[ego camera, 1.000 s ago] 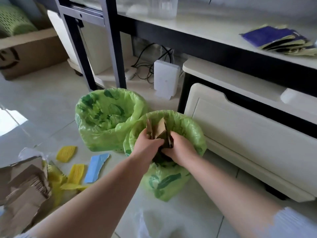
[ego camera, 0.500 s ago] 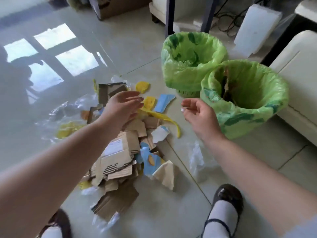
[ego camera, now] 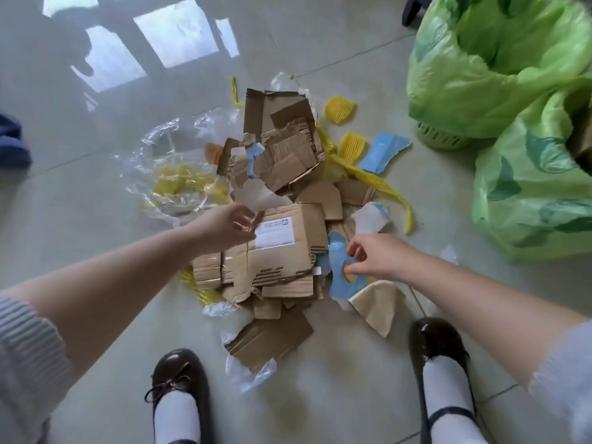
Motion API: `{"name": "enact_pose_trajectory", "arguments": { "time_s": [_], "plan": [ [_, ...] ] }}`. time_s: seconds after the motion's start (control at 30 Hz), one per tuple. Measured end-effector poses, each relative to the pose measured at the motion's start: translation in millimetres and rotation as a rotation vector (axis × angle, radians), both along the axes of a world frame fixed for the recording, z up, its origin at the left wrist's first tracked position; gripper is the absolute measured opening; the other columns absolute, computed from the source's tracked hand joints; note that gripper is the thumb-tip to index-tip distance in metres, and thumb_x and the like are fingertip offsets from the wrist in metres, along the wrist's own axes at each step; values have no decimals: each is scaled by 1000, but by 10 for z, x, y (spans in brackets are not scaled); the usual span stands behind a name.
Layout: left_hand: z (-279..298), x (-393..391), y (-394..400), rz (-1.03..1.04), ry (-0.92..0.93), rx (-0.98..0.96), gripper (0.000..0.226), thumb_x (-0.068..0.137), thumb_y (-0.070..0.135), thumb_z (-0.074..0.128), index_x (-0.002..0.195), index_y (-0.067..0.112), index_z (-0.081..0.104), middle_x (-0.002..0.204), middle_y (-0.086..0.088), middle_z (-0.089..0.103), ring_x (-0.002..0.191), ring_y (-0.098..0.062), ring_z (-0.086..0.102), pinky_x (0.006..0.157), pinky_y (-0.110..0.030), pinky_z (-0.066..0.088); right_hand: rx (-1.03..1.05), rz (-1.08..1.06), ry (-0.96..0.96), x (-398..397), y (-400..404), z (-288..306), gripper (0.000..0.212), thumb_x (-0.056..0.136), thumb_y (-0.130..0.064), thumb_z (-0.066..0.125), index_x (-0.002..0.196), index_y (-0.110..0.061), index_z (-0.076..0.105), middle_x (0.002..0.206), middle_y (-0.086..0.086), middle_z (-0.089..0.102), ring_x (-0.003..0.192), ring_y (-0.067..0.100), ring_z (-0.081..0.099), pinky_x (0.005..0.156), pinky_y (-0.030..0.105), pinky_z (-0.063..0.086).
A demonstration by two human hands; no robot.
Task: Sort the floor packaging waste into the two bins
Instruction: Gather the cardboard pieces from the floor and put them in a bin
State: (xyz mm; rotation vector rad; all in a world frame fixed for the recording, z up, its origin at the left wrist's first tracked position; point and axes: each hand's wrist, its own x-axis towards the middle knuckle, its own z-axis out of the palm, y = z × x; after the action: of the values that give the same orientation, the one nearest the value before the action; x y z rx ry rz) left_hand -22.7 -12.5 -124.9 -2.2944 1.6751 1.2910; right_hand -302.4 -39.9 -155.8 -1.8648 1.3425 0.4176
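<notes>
The fingers of the left hand point(ego camera: 224, 225) pinch a small cardboard scrap point(ego camera: 256, 219) above the labelled cardboard piece point(ego camera: 278, 248). The right hand point(ego camera: 374, 257) has loosely curled fingers, holding nothing, over a blue paper piece point(ego camera: 339, 277). The two green-lined bins point(ego camera: 480, 84) stand at the right, apart from the pile.

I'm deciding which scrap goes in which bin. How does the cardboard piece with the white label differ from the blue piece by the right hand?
The labelled cardboard is brown, corrugated and clearly larger; the blue piece is thin, smooth-looking and carries a yellow-orange mark. The cardboard has fairly straight, folded edges, while the blue piece is torn into curves. The left hand is at the cardboard's edge; the right hand is over the blue piece. Both lie flat in the floor pile.
</notes>
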Motion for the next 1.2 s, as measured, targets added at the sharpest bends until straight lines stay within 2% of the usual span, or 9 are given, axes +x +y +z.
{"name": "enact_pose_trajectory", "arguments": {
  "time_s": [0.1, 0.23, 0.5, 0.67, 0.77, 0.97, 1.03, 1.1, 1.2],
  "plan": [
    [-302, -179, -33, -210, -102, -18, 65, 76, 30, 72, 133, 15, 44, 129, -12, 52, 115, -28, 51, 97, -37, 44, -40, 239, 254, -215, 137, -199, 54, 75, -45, 67, 121, -24, 48, 116, 1, 51, 107, 22, 54, 78, 34, 47],
    [-569, -336, -143, -371, -252, -58, 95, 69, 46, 74, 145, 23, 23, 147, -11, 33, 134, -34, 30, 108, -45, 30, -79, 298, 359, -361, 232, -425, 68, 68, -50, 71, 122, -22, 41, 118, 5, 45, 109, 25, 50, 77, 37, 46],
    [-643, -327, -258, -414, -391, -114, 95, 61, 59, 73, 140, 26, 31, 136, -11, 39, 131, -35, 27, 107, -47, 26, -186, 315, 329, -485, 282, -587, 60, 75, -50, 67, 119, -18, 42, 116, 5, 51, 108, 26, 53, 81, 38, 47],
    [-656, -321, -316, -420, -391, -28, 100, 60, 61, 73, 141, 30, 25, 143, -9, 27, 134, -34, 25, 107, -48, 31, -74, 115, 258, -580, 279, -617, 49, 78, -47, 65, 114, -16, 56, 114, 6, 51, 109, 27, 54, 82, 32, 43],
    [-627, -336, -322, -411, -399, 20, 103, 60, 61, 73, 142, 31, 20, 143, -11, 28, 129, -35, 34, 101, -46, 38, -36, 38, 187, -639, 257, -603, 47, 79, -41, 67, 118, -17, 57, 115, 6, 51, 109, 25, 53, 80, 28, 38],
    [-547, -233, -352, -265, -393, -96, 79, 64, 56, 74, 128, 21, 43, 122, -10, 47, 115, -31, 46, 94, -46, 39, 70, -231, -98, -782, 177, -532, 25, 77, -23, 74, 99, -14, 66, 92, -1, 60, 90, 16, 55, 77, 26, 39],
    [-464, -173, -393, -157, -250, -104, 50, 72, 48, 72, 109, 17, 56, 108, -7, 57, 97, -26, 54, 79, -36, 45, 155, -374, -251, -820, 166, -508, 19, 79, -16, 72, 95, -10, 65, 95, 5, 69, 85, 13, 59, 78, 25, 44],
    [-374, -73, -432, -8, -37, -71, 28, 77, 40, 70, 88, 17, 59, 89, -5, 60, 76, -19, 54, 60, -28, 42, 229, -523, -393, -810, 111, -448, 11, 82, -9, 68, 91, -14, 63, 91, 1, 69, 77, 4, 61, 71, 13, 46],
    [-293, 132, -453, 186, 170, -9, 20, 81, 37, 68, 83, 19, 61, 83, -2, 61, 73, -16, 56, 58, -25, 42, 257, -646, -521, -748, -29, -399, 14, 84, -8, 65, 88, -21, 61, 84, -9, 69, 72, -1, 62, 67, 11, 46]
  ]
}}
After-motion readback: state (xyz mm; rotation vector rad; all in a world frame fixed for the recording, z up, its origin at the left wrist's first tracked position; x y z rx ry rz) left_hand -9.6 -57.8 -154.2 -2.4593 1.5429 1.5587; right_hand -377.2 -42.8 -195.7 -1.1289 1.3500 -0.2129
